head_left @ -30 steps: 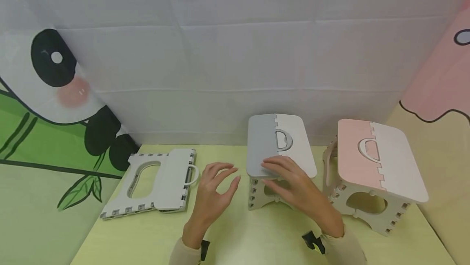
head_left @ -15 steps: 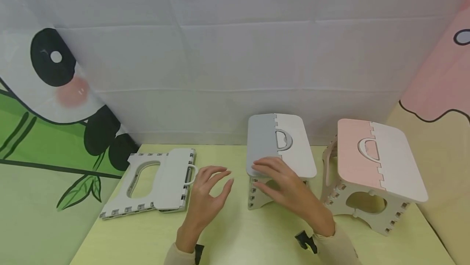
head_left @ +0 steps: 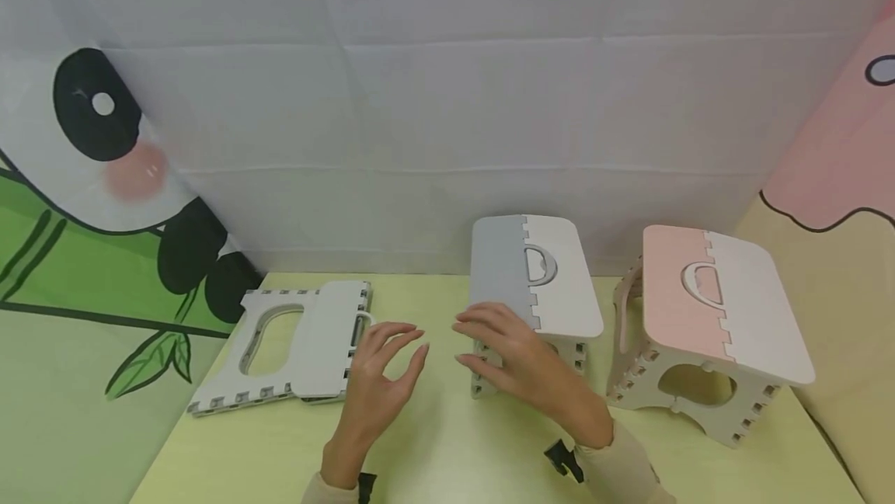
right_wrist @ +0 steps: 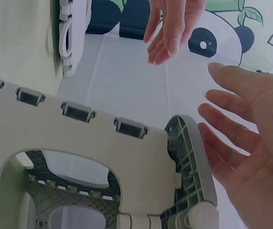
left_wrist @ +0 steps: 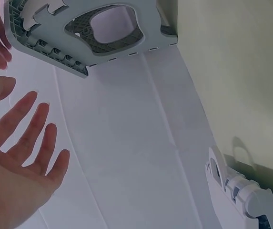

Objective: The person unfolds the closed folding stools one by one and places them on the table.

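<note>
Both hands hover over the table with fingers loosely bent and nothing held. My left hand (head_left: pixel 381 380) is close to the handle end of a white step stool (head_left: pixel 332 341) folded flat at the left. In the head view my right hand (head_left: pixel 520 356) overlaps the front left corner of an unfolded grey-and-white folding stool (head_left: pixel 566 279). The right wrist view has the right hand (right_wrist: pixel 255 129) beside that stool's top edge, with the ribbed underside (right_wrist: pixel 186 162) showing. The left wrist view catches the left hand (left_wrist: pixel 26 148) with spread fingers, below the grey stool (left_wrist: pixel 126 43).
An unfolded pink-and-white folding stool (head_left: pixel 727 302) stands at the right of the pale yellow table (head_left: pixel 433 450). A white cloth wall (head_left: pixel 447 116) rises behind the table's back edge. Printed cartoon panels flank both sides.
Both hands have drifted left. The right hand has moved from over the grey stool's top to its front left corner, and the left hand has come nearer the folded stool. The stools stay put.
</note>
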Motion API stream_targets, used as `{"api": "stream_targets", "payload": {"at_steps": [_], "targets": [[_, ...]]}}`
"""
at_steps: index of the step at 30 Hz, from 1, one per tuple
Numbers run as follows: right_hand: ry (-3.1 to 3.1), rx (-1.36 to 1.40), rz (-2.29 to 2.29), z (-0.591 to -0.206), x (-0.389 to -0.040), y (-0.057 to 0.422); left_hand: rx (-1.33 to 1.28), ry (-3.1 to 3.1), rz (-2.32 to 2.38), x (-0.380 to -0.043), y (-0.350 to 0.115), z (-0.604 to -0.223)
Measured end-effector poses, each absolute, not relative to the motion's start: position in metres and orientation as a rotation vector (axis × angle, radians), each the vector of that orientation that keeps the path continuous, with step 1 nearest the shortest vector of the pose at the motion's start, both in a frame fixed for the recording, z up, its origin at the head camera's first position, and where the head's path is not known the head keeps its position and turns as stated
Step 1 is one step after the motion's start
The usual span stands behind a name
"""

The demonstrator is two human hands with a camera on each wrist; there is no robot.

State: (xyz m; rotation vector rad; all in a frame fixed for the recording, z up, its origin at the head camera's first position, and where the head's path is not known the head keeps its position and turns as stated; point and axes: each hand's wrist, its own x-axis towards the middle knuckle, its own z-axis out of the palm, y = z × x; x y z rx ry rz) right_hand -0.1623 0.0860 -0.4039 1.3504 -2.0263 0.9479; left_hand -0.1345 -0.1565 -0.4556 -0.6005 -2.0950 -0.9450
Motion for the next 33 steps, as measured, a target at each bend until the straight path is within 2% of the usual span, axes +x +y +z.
{"api": "stream_targets", "payload": {"at_steps": [33], "targets": [[-2.104,1.463,0.829,-0.426,-0.150,0.038,-0.476,-2.161,-0.860,-0.132,-0.192,-0.471]]}}
